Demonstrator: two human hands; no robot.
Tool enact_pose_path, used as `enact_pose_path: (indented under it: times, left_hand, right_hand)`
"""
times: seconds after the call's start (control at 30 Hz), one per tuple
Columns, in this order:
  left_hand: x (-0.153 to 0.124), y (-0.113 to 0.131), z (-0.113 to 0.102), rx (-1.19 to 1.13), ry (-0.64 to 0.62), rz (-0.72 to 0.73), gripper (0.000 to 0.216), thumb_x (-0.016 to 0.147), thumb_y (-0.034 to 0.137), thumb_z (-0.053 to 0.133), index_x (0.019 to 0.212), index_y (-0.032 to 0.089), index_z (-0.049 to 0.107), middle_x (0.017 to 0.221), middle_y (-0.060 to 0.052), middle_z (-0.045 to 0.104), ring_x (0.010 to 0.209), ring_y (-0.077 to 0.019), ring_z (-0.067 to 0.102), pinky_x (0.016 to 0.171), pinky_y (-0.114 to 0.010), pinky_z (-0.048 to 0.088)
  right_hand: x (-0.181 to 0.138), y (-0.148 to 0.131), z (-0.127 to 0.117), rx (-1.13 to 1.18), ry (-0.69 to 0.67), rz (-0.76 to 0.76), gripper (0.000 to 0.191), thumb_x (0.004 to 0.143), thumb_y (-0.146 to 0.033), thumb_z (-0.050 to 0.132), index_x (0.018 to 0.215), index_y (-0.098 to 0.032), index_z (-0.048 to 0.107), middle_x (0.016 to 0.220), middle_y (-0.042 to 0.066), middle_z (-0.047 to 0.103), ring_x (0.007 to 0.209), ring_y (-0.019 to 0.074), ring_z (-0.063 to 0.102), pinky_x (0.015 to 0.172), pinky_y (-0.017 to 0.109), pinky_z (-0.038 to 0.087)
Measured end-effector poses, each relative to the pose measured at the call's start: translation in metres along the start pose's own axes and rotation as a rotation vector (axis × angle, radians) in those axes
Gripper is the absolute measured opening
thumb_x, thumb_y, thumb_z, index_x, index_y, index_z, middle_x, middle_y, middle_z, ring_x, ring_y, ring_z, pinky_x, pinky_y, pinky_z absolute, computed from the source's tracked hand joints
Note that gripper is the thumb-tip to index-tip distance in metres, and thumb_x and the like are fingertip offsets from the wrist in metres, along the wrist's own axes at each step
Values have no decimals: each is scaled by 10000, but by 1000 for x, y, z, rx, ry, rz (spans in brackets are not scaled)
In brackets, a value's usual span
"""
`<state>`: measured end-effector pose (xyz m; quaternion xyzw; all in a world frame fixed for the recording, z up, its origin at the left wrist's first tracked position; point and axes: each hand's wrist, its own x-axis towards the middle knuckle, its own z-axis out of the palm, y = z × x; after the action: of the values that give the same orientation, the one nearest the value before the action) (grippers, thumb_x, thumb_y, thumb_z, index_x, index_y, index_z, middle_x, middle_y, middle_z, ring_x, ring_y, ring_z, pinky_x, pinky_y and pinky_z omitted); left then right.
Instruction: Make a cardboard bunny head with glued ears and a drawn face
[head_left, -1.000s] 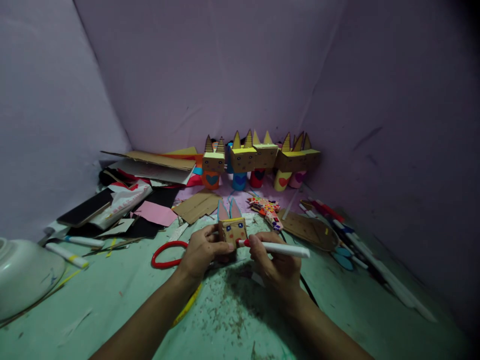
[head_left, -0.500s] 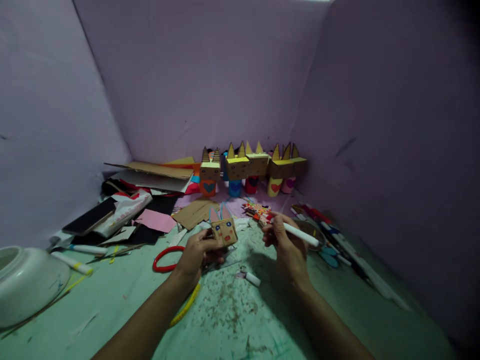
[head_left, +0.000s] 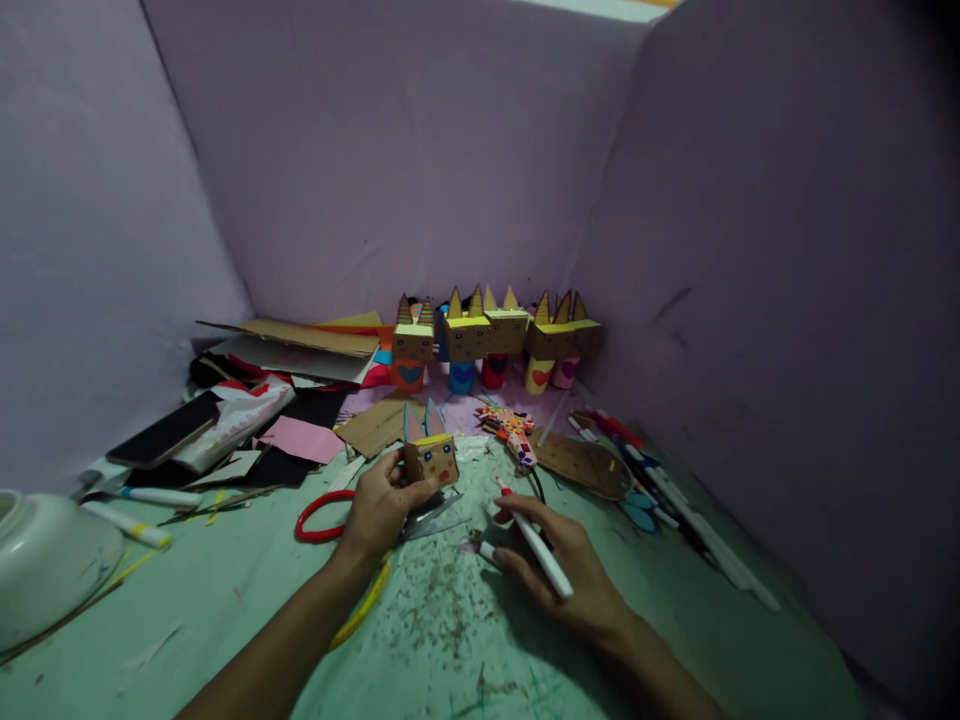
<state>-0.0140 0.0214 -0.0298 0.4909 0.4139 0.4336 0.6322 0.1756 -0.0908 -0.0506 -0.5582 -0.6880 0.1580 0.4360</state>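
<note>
Between the fingers of my left hand point(head_left: 382, 500) is a small cardboard box head point(head_left: 439, 460) with blue eyes, orange-red marks and two upright ears edged in blue. My right hand point(head_left: 570, 570) grips a white marker pen point(head_left: 541, 550) whose red tip points forward and is uncovered. A white marker cap point(head_left: 489, 553) lies on the table by my right fingertips; whether they touch it I cannot tell. Under my left wrist lie scissors with a red handle loop point(head_left: 322, 517) and a yellow one; their blades reach out to the right.
Several finished box-headed figures point(head_left: 465, 340) on coloured tubes stand along the back wall. A patterned glue gun point(head_left: 514, 430) lies before them. Paper and cardboard scraps point(head_left: 300, 440) are piled left, with a white pot point(head_left: 52, 560) nearer. Markers point(head_left: 675, 500) line the right wall.
My right hand has come down and nearer to the marker cap on the table, with the pen still in it. My left hand has turned the box head slightly.
</note>
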Motion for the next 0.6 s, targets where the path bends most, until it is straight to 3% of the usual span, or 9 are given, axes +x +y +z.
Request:
enact_pose_path:
  times: [0.17,0.27,0.37,0.47,0.6]
  left_hand:
    - [4,-3,-4,94,9,-7,394,576,221,769,935,111,648,894,-72,718,811,-219,668,706,-270,513]
    - [6,0,-7,171,17,-42,350,637,265,724,937,102,650,746,-41,688,498,-129,584,460,-222,433]
    - [6,6,-8,195,1,-84,522,677,334,694,1132,111,568,799,-37,670,354,-63,429,358,-215,335]
    - [4,11,-8,175,-17,-130,762,625,324,737,1296,134,431,897,-56,658,449,-88,482,392,-214,369]
    - [1,13,-12,158,71,-131,936,541,217,803,1375,189,378,699,17,610,508,-118,508,436,-200,364]
  right_hand:
    - [-4,-1,3,-99,-63,-50,346,772,-243,609,1113,-195,579,972,89,700,844,227,677,730,342,539]
    - [-4,2,2,-93,-111,-24,283,799,-242,587,1079,-202,595,929,74,707,804,215,680,699,328,542]
    - [-4,6,3,-86,-113,7,226,830,-215,555,1047,-213,614,908,65,717,791,210,688,688,320,549]
    - [-4,7,6,-55,-66,-11,223,820,-197,556,1033,-214,620,893,66,727,763,208,700,668,301,561]
    - [1,2,4,29,38,-5,218,791,-212,585,1005,-204,624,818,61,731,660,202,708,585,259,571]
